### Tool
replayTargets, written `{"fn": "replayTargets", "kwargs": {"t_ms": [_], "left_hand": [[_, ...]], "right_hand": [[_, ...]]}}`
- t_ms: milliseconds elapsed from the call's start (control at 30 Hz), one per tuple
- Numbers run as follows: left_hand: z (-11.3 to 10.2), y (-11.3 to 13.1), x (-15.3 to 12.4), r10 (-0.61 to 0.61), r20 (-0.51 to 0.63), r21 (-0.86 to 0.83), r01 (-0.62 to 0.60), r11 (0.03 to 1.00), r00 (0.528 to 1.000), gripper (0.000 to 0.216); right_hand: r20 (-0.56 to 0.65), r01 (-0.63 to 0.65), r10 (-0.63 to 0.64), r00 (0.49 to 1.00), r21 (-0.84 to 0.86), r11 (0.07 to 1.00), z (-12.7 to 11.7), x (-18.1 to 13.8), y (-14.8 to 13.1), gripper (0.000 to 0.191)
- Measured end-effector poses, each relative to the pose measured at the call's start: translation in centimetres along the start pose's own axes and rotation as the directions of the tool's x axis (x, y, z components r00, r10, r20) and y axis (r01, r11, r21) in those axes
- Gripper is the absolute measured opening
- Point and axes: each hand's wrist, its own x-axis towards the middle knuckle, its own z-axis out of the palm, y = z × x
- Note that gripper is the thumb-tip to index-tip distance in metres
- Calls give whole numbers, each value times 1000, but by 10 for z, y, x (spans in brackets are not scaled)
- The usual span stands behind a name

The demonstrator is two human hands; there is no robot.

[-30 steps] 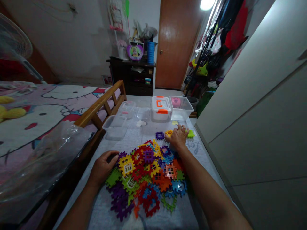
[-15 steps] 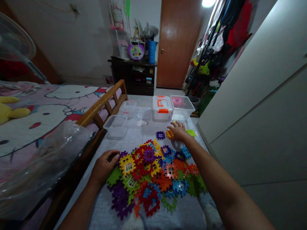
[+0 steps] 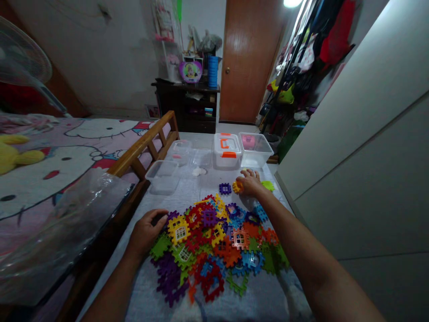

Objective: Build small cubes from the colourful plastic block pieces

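A heap of toothed plastic building tiles in many colours lies on the cloth-covered surface before me. My left hand rests at the heap's left edge, thumb and fingers apart, its fingertips by a purple tile. Beyond the heap, my right hand is stretched forward with its fingers apart and slightly bent. Beside its thumb is a yellow-orange tile, partly covered by the hand. A purple square tile lies just left of that one. Something pale yellow shows at the right fingertips, too small to name.
A clear box with an orange-latched lid and an uncovered clear bin stand at the far end. More clear containers are at the far left. A wooden rail borders the left side; a pale cabinet borders the right.
The fingers of my right hand have bent slightly more beside the yellow-orange tile. My left hand and the heap look the same; the view has shifted very slightly.
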Motion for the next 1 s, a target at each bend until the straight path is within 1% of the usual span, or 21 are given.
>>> {"fn": "replayTargets", "kwargs": {"t_ms": [133, 500, 733, 1000], "left_hand": [[-1, 0, 0, 2, 4, 2, -2, 1000, 1000, 42], [0, -2, 1, 11, 3, 8, -11, 1000, 1000, 42], [0, -1, 0, 24, -11, 15, -24, 1000, 1000, 42], [1, -4, 1, 28, -11, 31, -28, 999, 1000, 40]], "right_hand": [[14, -5, 4, 1000, 5, 1000, -1, 1, -1, 51], [43, -2, 2, 999, -8, 1000, -6, 3, -4, 56], [72, -1, 2, 997, -11, 1000, -6, 7, -3, 53], [62, -9, 10, 998, -22, 1000, -3, 10, -1, 55]]}}
